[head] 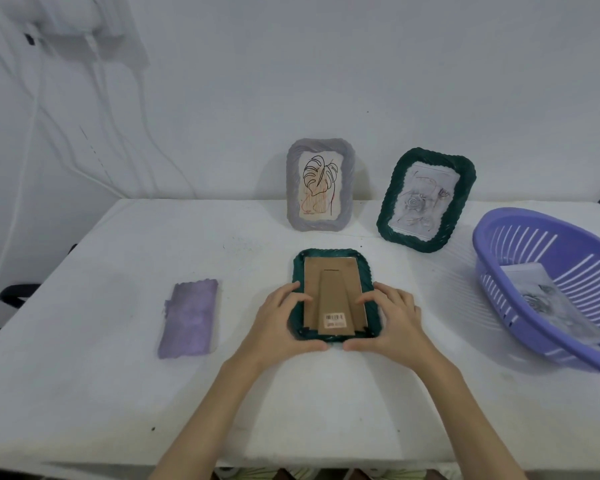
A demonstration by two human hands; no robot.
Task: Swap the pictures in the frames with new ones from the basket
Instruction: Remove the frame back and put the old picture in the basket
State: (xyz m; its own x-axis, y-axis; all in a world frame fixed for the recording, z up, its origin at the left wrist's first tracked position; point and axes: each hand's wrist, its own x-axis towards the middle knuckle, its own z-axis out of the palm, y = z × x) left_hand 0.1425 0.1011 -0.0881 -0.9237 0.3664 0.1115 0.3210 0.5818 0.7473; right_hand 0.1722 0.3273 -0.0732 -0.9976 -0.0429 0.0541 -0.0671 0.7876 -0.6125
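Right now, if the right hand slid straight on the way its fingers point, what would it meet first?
The right hand points inward across the face-down green frame; it would likely meet the cardboard stand, then the left hand.

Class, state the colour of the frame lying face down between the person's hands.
Dark green frame, with a brown cardboard backing; the head view shows it.

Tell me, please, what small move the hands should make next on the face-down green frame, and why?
Probably turn the small black tabs at the near edge. The green frame lies face down, its cardboard back seemingly in place, and the left hand and right hand rest their fingers on it. The basket holds a picture.
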